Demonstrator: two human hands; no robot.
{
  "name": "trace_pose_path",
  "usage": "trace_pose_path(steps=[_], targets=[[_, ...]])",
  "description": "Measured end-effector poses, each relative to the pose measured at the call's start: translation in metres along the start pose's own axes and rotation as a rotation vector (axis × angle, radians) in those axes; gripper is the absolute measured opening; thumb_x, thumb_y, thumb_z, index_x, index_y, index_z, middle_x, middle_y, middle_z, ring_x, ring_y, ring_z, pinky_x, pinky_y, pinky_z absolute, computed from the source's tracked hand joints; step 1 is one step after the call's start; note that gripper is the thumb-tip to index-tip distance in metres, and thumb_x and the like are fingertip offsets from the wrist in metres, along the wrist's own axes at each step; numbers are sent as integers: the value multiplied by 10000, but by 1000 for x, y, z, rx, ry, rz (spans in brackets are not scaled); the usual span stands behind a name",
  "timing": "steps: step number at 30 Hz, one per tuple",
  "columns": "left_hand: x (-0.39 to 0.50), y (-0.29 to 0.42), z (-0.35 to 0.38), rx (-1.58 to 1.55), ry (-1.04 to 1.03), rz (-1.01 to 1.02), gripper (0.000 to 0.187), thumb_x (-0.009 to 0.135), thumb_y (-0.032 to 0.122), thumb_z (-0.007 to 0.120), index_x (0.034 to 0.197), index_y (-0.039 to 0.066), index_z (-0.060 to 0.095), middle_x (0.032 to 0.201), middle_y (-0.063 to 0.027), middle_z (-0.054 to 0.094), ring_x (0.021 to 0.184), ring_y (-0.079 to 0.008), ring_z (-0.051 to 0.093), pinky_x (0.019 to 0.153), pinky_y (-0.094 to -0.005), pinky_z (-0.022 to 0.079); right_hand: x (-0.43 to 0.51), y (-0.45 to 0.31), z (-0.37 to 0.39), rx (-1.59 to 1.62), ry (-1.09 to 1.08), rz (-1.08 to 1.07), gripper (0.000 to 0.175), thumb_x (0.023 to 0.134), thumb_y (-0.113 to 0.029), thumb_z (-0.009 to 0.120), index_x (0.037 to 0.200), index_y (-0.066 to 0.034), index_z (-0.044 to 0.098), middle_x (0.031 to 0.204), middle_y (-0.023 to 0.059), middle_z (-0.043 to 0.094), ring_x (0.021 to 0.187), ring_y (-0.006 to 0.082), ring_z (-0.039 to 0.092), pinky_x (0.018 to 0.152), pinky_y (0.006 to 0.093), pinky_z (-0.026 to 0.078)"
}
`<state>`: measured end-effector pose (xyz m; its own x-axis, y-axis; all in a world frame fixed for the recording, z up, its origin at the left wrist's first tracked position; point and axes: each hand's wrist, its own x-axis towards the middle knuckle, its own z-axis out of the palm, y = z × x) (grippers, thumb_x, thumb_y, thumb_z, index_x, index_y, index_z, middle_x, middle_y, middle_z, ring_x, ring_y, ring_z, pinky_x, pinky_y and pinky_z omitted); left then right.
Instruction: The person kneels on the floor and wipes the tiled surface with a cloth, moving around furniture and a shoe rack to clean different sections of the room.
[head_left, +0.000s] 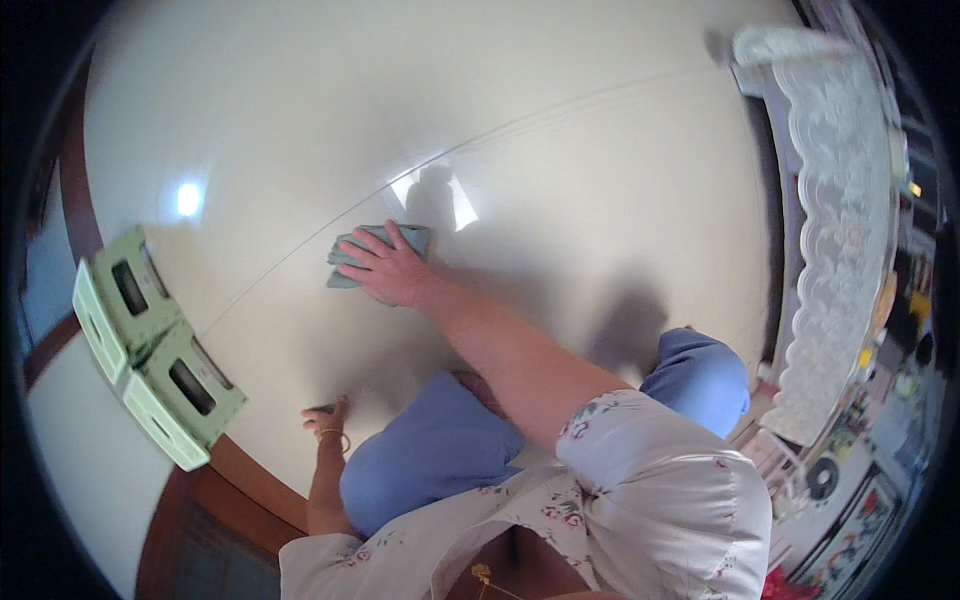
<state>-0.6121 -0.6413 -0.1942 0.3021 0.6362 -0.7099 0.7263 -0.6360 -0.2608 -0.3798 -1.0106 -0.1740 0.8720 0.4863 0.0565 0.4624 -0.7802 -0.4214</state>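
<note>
My right hand (390, 264) lies palm down, fingers spread, on a folded grey-green cloth (415, 238). It presses the cloth against the glossy cream tile floor (600, 202). My right arm reaches forward across my bent knees. Low on the left, my left hand (328, 417) is beside my left knee, near the floor, with a bracelet at its wrist. A dark patch shows between its thumb and fingers; whether that is an object or shadow, I cannot tell.
Two green plastic stools (161, 352) stand side by side on the left, near a brown wooden door frame (247, 472). Along the right side runs furniture draped with a white lace cover (832, 225). A thin tile joint crosses the floor, which reflects bright light.
</note>
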Motion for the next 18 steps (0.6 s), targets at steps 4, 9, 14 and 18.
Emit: trace_pose_path(steps=[4, 9, 14, 18], targets=[[0, 29, -64, 295, -230, 345, 598, 762, 399, 728, 1189, 8, 579, 1123, -169, 642, 1092, -306, 585, 921, -375, 443, -42, 62, -41, -8, 62, 308, 439, 839, -339, 552, 1275, -288, 532, 1471, 15, 336, 1387, 276, 218, 1040, 670, 191], [-96, 184, -94, 520, 0, 975, 627, 783, 299, 703, 1298, 27, 470, 1271, -248, 512, 1201, -374, 469, 1022, -420, 377, -132, 211, -116, -139, 58, 713, 530, 853, -397, 536, 1366, -334, 423, 1505, 20, 273, 1399, 268, 183, 1040, 661, 181], [-274, 362, -33, 611, 62, 1313, 788, 758, 285, 729, 1411, 106, 326, 1442, -243, 296, 1321, -408, 305, 1080, -429, 319, -260, 329, -175, -240, 87, 1112, 546, 893, -454, 463, 1416, -346, 345, 1530, 10, 223, 1412, 268, 168, 1073, 640, 135], [-393, 452, 59, 644, 169, 1380, 935, 729, 324, 758, 1475, 194, 209, 1524, -215, 108, 1381, -446, 154, 1078, -529, 280, -387, 390, -214, -267, 51, 1395, 554, 902, -459, 443, 1431, -361, 309, 1544, 8, 188, 1425, 265, 144, 1075, 633, 131]])
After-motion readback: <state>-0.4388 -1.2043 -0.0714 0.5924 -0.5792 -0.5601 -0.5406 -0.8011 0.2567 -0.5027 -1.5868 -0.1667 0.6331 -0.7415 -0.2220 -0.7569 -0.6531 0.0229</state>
